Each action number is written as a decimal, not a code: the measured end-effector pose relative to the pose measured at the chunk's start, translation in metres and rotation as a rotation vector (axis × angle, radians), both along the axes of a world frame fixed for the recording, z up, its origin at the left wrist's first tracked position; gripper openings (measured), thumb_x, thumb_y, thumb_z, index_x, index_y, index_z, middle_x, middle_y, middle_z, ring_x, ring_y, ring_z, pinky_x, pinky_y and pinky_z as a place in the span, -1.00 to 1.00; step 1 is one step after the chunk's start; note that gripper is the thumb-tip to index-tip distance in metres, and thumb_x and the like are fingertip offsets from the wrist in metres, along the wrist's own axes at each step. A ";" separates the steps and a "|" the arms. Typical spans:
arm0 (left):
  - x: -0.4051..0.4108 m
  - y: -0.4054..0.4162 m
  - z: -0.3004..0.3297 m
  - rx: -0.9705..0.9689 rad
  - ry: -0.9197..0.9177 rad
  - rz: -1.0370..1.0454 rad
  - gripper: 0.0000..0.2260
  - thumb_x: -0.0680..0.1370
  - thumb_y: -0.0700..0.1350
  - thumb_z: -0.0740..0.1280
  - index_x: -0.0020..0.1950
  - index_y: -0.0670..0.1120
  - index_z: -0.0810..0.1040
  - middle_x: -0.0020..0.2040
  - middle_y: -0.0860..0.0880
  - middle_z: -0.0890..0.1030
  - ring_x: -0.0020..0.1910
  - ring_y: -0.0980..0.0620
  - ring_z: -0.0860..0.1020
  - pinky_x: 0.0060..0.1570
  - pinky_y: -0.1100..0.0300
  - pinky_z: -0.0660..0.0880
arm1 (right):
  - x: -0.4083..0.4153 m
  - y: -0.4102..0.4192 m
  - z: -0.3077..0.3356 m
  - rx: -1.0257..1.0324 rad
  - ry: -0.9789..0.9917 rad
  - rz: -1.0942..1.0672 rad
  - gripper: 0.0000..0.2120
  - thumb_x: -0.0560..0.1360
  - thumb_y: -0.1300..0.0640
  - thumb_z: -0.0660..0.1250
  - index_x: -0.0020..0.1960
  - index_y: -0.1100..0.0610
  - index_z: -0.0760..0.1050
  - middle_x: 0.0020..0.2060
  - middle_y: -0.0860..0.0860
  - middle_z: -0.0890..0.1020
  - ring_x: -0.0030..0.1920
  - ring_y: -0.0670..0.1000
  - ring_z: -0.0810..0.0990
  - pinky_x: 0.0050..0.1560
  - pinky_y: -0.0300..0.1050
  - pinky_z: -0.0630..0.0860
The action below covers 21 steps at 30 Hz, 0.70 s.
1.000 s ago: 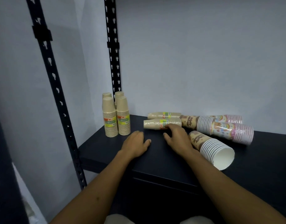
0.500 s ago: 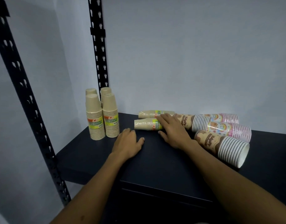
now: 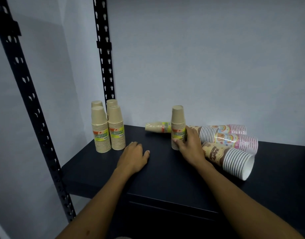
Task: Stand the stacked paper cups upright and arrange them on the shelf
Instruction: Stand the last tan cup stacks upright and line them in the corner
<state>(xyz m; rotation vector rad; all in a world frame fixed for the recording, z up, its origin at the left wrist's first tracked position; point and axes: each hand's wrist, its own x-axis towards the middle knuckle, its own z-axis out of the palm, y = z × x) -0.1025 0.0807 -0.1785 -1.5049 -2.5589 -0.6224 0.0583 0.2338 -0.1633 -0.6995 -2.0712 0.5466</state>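
— Well, where does the shelf (image 3: 165, 171) end and how much of it is bare?

— Its front edge runs across the lower middle, its left edge sits by the near black upright (image 3: 32, 107), and a second slotted upright (image 3: 105, 62) stands at the back left corner against the pale wall (image 3: 208, 57). A bare dark strip lies between the four upright tan stacks (image 3: 107, 130) at the back left and the stack the right hand (image 3: 191, 146) holds; more bare surface runs along the front edge.

— And the lying stacks on the right?

— Three printed stacks lie on their sides, packed together. The brown-printed stack (image 3: 229, 157) is nearest, long axis running left to right, open mouth toward the front right. The pink-rimmed stack (image 3: 234, 140) lies just behind it, and another (image 3: 229, 129) behind that, both pointing much the same way.

— The tan ones in the middle?

— One tan stack (image 3: 178, 125) stands vertical, mouths down, closed bottom on top, yellow label facing forward. The right hand grips it low down, thumb in front and fingers round its right side. Behind it a tan stack (image 3: 157, 127) lies on its side, long axis left to right, narrow end leftward.

— The left hand (image 3: 133, 156)?

— Resting palm down on the shelf, fingers loosely bent, holding nothing, near the four upright stacks.
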 end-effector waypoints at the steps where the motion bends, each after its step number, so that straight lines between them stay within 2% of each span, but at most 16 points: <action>1: 0.003 -0.001 0.001 0.003 0.015 0.003 -0.65 0.60 0.09 0.13 0.06 -0.17 0.51 0.11 -0.10 0.52 0.15 -0.06 0.46 0.14 0.03 0.44 | 0.003 0.001 -0.001 -0.042 0.033 0.001 -0.61 0.46 0.10 0.41 0.24 0.11 0.42 0.09 0.08 0.54 0.11 0.04 0.49 0.14 -0.04 0.44; 3: 0.011 -0.003 0.004 0.018 0.078 0.003 -0.69 0.62 0.04 0.12 0.05 -0.16 0.53 0.08 -0.09 0.51 0.12 -0.05 0.47 0.06 0.02 0.48 | 0.007 0.001 -0.001 -0.106 0.084 0.008 -0.66 0.46 0.10 0.42 0.20 0.09 0.45 0.06 0.04 0.57 0.08 0.03 0.53 0.12 -0.03 0.48; 6: 0.024 0.000 0.008 0.007 0.198 -0.043 -0.78 0.62 -0.10 0.13 0.01 -0.18 0.51 0.04 -0.09 0.49 0.00 -0.08 0.51 -0.12 0.03 0.49 | 0.009 0.000 0.000 -0.138 0.099 -0.008 -0.67 0.48 0.17 0.40 0.21 0.14 0.45 0.07 0.05 0.58 0.07 0.01 0.53 0.08 -0.13 0.42; 9: 0.027 0.003 0.012 -0.015 0.212 -0.046 -0.84 0.60 -0.15 0.14 -0.05 -0.18 0.47 0.00 -0.11 0.50 -0.03 -0.10 0.51 -0.18 0.04 0.46 | 0.010 0.002 0.000 -0.146 0.116 -0.033 -0.67 0.47 0.18 0.40 0.21 0.14 0.45 0.07 0.03 0.58 0.08 0.02 0.53 0.08 -0.13 0.42; 14: 0.021 0.018 0.016 -0.005 0.305 -0.073 -0.85 0.57 -0.12 0.18 0.03 -0.16 0.48 0.03 -0.10 0.54 0.12 -0.06 0.44 -0.11 0.06 0.48 | 0.009 0.012 -0.002 -0.130 0.124 -0.069 -0.63 0.45 0.15 0.43 0.21 0.14 0.44 0.08 0.06 0.58 0.10 0.05 0.54 0.14 -0.03 0.47; 19: 0.012 0.046 0.011 0.128 0.275 -0.060 -0.74 0.55 -0.07 0.24 0.19 -0.16 0.48 0.13 -0.10 0.53 0.21 -0.09 0.43 -0.01 0.05 0.47 | 0.009 0.020 -0.003 -0.115 0.104 -0.047 -0.63 0.44 0.12 0.44 0.21 0.14 0.45 0.07 0.07 0.59 0.08 0.05 0.55 0.08 -0.10 0.45; 21: 0.002 0.059 0.011 0.182 0.314 -0.048 -0.71 0.52 -0.05 0.29 0.17 -0.17 0.50 0.11 -0.12 0.56 0.17 -0.11 0.44 0.04 0.03 0.45 | 0.009 0.020 -0.003 -0.113 0.109 -0.042 -0.63 0.44 0.12 0.44 0.21 0.13 0.45 0.07 0.05 0.59 0.08 0.02 0.54 0.07 -0.14 0.43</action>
